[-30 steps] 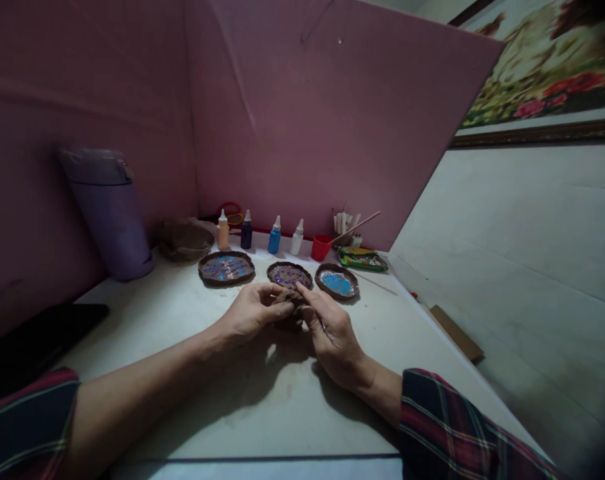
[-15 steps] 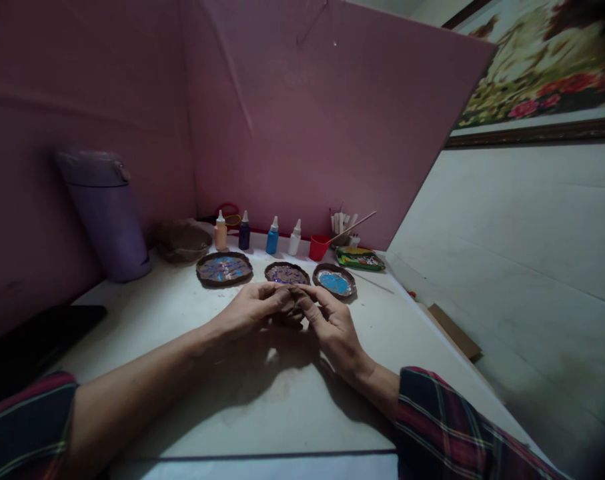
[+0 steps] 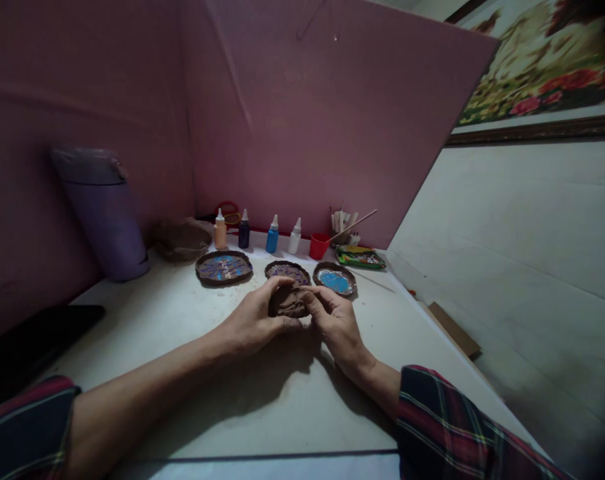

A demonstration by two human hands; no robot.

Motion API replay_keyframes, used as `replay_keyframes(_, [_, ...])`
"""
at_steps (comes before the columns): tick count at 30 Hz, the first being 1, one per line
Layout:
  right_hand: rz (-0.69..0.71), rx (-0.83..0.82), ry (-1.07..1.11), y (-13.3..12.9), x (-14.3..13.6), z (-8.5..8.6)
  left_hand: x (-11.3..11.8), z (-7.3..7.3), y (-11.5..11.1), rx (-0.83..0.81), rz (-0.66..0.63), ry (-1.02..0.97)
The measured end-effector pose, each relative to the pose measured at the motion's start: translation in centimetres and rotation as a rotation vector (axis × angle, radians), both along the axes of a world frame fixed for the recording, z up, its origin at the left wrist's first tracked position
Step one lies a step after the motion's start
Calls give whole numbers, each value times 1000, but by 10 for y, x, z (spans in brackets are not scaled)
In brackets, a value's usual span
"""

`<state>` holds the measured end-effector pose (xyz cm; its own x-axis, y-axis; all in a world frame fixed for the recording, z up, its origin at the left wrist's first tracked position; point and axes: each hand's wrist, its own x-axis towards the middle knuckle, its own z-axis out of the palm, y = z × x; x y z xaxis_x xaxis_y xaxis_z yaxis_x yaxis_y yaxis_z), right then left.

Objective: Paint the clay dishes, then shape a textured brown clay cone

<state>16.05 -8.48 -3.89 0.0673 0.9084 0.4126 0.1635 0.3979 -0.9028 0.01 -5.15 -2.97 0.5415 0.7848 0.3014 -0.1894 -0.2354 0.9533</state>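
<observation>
Between my two hands is a lump of brown clay [image 3: 288, 303], with creases and folds across its face. My left hand [image 3: 255, 317] grips it from the left, thumb below and fingers over the top edge. On the other side my right hand [image 3: 335, 320] pinches its right edge, thumb pressed on the near face. Just beyond the clay lies a brown dish with purple specks [image 3: 286, 271], its near rim partly covered by my hands. A dish with a blue middle [image 3: 334, 281] lies to its right, and a blue-and-purple painted dish [image 3: 224, 268] to its left.
Small bottles, orange [image 3: 220, 232], dark [image 3: 244, 233], blue [image 3: 273, 237] and white [image 3: 295, 239], stand along the back. Beside them are a red cup [image 3: 319, 247] and a green packet [image 3: 361, 257]. A purple tumbler [image 3: 105, 220] and a bagged brown mass [image 3: 182, 240] are at left.
The clay has turned so that its broad creased face shows. My left hand has opened wider around it, its thumb moving down to the lower edge. My right hand still pinches the right side.
</observation>
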Motion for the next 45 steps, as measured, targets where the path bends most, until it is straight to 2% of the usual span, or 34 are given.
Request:
replay_keyframes(3, [0, 24, -36, 0, 0, -1, -2, 2, 0, 4, 23, 3])
replay_keyframes(9, [62, 44, -106, -5, -1, -2, -2, 11, -2, -164, 82, -100])
replay_keyframes(16, [31, 124, -271, -12, -2, 2, -2, 14, -5, -175, 140, -80])
replay_keyframes(19, [26, 102, -283, -13, -3, 4, -3, 15, -5, -173, 156, -45])
replay_keyframes(22, [-4, 46, -265, -12, -3, 4, -2, 12, -3, -171, 143, -37])
replay_keyframes(24, [-16, 3, -221, -9, -2, 4, -3, 9, 0, -200, 86, -53])
replay_keyframes(30, [24, -51, 85, 4, 3, 0, -6, 11, 3, -441, -102, -289])
replay_keyframes(33, [39, -148, 226, 7, 4, -3, -6, 15, 1, -464, -163, -315])
replay_keyframes(36, [50, -143, 246, 7, 4, -4, -5, 16, 1, -438, -127, -250])
replay_keyframes(42, [5, -14, 86, 4, 3, -1, -4, 13, 3, -380, -12, -178])
replay_keyframes(45, [2, 37, 35, 1, 2, -1, -5, 13, 2, -349, -37, -146])
